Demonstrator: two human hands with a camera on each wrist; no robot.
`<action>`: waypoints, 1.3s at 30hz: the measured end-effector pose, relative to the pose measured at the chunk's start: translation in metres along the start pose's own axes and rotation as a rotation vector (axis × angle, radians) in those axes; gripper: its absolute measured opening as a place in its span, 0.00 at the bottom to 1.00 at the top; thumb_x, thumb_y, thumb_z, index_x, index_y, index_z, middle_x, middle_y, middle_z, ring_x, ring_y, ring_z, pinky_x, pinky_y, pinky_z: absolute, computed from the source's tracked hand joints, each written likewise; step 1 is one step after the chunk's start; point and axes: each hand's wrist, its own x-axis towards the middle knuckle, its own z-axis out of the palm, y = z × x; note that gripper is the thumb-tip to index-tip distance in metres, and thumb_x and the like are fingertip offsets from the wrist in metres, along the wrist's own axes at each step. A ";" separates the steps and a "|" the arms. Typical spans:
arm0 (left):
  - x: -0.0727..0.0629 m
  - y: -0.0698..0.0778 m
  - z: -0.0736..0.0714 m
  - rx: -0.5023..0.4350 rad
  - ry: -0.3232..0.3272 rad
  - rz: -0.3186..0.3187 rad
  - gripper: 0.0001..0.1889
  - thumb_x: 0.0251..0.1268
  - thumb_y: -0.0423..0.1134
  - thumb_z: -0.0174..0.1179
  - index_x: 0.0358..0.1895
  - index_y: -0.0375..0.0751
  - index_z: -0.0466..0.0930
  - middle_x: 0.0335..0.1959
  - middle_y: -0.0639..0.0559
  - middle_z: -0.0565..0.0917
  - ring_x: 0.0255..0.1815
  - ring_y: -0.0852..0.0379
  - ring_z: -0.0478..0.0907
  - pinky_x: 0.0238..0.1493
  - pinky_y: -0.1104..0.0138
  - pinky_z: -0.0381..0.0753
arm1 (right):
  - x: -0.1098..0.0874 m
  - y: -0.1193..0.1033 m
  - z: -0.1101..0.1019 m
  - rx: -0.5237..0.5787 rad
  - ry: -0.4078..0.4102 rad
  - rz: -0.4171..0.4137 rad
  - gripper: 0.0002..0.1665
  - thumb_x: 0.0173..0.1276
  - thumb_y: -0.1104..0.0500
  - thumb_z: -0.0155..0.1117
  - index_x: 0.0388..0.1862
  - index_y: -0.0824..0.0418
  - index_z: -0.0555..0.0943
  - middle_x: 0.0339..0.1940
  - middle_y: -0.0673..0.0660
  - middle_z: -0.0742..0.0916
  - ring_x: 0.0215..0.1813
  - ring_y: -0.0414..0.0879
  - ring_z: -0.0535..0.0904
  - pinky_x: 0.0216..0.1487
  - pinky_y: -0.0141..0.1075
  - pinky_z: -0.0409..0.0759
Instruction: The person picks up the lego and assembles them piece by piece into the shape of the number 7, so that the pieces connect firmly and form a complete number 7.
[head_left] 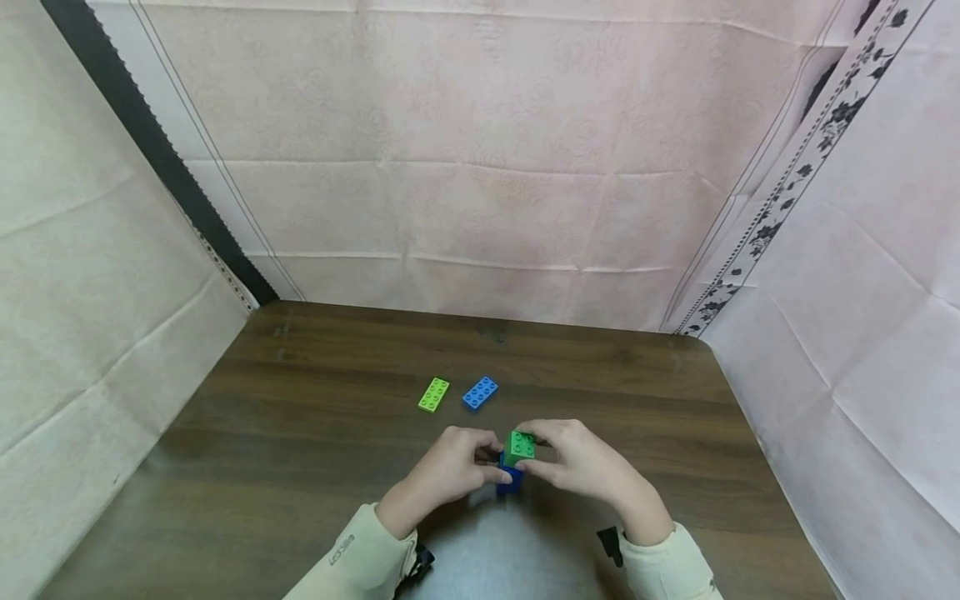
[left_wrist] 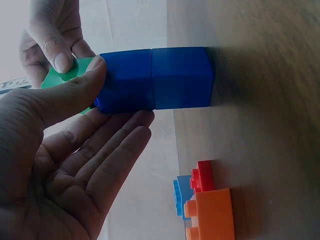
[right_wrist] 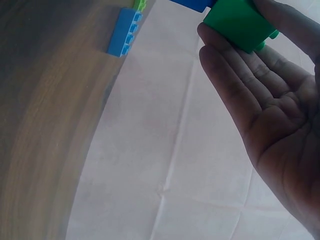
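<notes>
In the middle front of the table stands a small tower of blocks. Two dark blue blocks (left_wrist: 182, 77) form its lower part, the bottom one meeting the wood. A green brick (head_left: 520, 447) with studs on top caps them. My left hand (head_left: 453, 465) pinches the upper blue block from the left, its thumb near the seam with the green brick. From the right, my right hand (head_left: 581, 458) holds the green brick between thumb and fingers. The right wrist view shows the green brick's underside edge against a dark blue block (right_wrist: 192, 4).
Beyond the hands lie a lime green brick (head_left: 433, 395) and a lighter blue brick (head_left: 480, 392). The left wrist view also has an orange brick (left_wrist: 215, 215) and a red brick (left_wrist: 203, 176) on the wooden table (head_left: 337, 358). Pale cloth (head_left: 480, 208) hangs around the table.
</notes>
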 end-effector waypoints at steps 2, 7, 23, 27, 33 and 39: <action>0.000 0.000 0.000 0.003 0.000 0.002 0.13 0.57 0.49 0.75 0.41 0.49 0.87 0.36 0.63 0.86 0.37 0.69 0.82 0.40 0.70 0.82 | 0.000 0.000 0.001 0.005 -0.005 0.004 0.18 0.67 0.59 0.73 0.55 0.57 0.81 0.45 0.42 0.86 0.51 0.36 0.83 0.54 0.43 0.83; -0.001 0.002 -0.001 -0.011 -0.001 0.002 0.13 0.57 0.48 0.75 0.41 0.48 0.87 0.36 0.63 0.86 0.36 0.69 0.82 0.40 0.71 0.82 | 0.000 0.000 0.002 0.021 -0.007 0.000 0.18 0.67 0.60 0.72 0.54 0.58 0.81 0.45 0.42 0.86 0.51 0.36 0.83 0.54 0.44 0.83; 0.000 -0.001 0.000 -0.034 0.005 -0.007 0.14 0.55 0.47 0.76 0.42 0.47 0.87 0.37 0.61 0.87 0.36 0.69 0.83 0.38 0.72 0.82 | -0.001 0.001 0.005 0.013 -0.020 -0.001 0.17 0.67 0.59 0.73 0.53 0.58 0.81 0.44 0.43 0.86 0.49 0.39 0.84 0.53 0.32 0.81; -0.001 0.000 0.000 -0.043 0.003 -0.015 0.14 0.55 0.47 0.77 0.42 0.46 0.87 0.37 0.60 0.87 0.36 0.69 0.83 0.38 0.72 0.82 | -0.001 0.001 0.006 0.010 -0.024 -0.007 0.17 0.67 0.59 0.73 0.53 0.57 0.82 0.44 0.43 0.86 0.49 0.39 0.84 0.53 0.34 0.82; -0.001 0.000 0.000 -0.056 0.000 -0.022 0.14 0.55 0.45 0.77 0.42 0.46 0.87 0.37 0.59 0.87 0.36 0.68 0.83 0.37 0.72 0.83 | 0.000 0.001 0.006 0.018 -0.022 -0.020 0.16 0.67 0.59 0.72 0.53 0.59 0.82 0.43 0.44 0.87 0.49 0.39 0.84 0.53 0.43 0.83; -0.001 0.001 0.000 -0.057 -0.005 -0.024 0.14 0.56 0.44 0.76 0.44 0.45 0.87 0.38 0.59 0.87 0.37 0.68 0.84 0.38 0.71 0.83 | 0.000 0.002 0.008 0.008 -0.028 -0.013 0.17 0.68 0.59 0.71 0.54 0.58 0.82 0.44 0.44 0.87 0.50 0.39 0.84 0.53 0.41 0.83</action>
